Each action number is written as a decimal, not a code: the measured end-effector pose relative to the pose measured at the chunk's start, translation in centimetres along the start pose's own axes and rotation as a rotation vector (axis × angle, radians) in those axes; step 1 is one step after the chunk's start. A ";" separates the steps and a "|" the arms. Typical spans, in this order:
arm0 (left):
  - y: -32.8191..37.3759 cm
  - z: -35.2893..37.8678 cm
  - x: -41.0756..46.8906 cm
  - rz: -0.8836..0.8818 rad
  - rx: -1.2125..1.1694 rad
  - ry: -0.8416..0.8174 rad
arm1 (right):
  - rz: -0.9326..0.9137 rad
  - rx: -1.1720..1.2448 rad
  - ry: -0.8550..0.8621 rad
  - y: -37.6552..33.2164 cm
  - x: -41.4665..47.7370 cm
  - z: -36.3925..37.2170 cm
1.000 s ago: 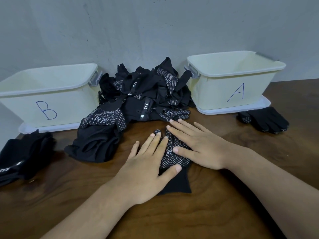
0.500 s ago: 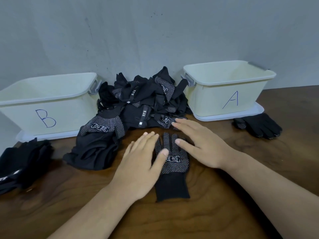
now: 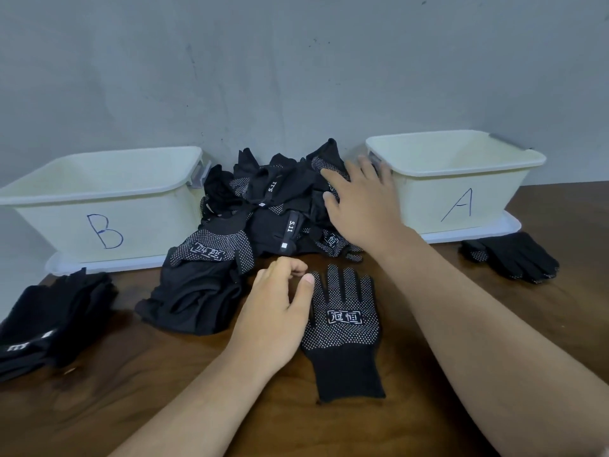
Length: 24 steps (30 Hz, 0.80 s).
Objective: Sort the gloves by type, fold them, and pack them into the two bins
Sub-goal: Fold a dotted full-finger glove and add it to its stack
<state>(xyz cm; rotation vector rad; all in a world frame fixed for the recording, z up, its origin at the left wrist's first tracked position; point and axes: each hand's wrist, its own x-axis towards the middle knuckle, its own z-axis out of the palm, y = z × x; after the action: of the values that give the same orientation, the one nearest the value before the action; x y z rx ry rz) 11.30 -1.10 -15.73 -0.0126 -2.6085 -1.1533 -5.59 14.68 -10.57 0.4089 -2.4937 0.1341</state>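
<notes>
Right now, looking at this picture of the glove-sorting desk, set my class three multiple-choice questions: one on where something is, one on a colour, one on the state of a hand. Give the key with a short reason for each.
1. Where does the pile of gloves lie?
A. inside a bin
B. between the two bins
C. on the floor

2. What colour are the dots on the dotted glove lying flat in front?
A. white
B. red
C. yellow

3. How is the right hand?
A. clenched in a fist
B. gripping a bin handle
C. open, fingers spread, at the pile

Key:
1 B: the pile sits between bin B and bin A.
2 A: white dots cover its palm and fingers.
3 C: its fingers are straight and spread at the pile's right side.
</notes>
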 end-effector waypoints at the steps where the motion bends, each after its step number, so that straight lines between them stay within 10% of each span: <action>1: -0.1 0.0 0.0 -0.004 -0.002 0.000 | 0.001 -0.004 -0.016 -0.2 0.3 0.2; 7: -0.2 0.1 0.1 -0.010 -0.014 0.000 | 0.085 0.243 0.065 0.2 0.8 -0.7; 16: -0.1 0.1 0.1 -0.022 -0.026 0.005 | 0.435 1.627 0.215 1.3 2.2 -6.1; 24: 0.2 -0.1 0.1 -0.009 -0.240 0.143 | 0.392 1.806 -0.037 0.8 0.0 -6.9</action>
<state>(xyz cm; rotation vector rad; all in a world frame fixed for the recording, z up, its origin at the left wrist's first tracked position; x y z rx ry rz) 11.28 -1.08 -15.47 0.0305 -2.3361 -1.4088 -2.06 16.78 -4.92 0.5192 -1.7110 2.4911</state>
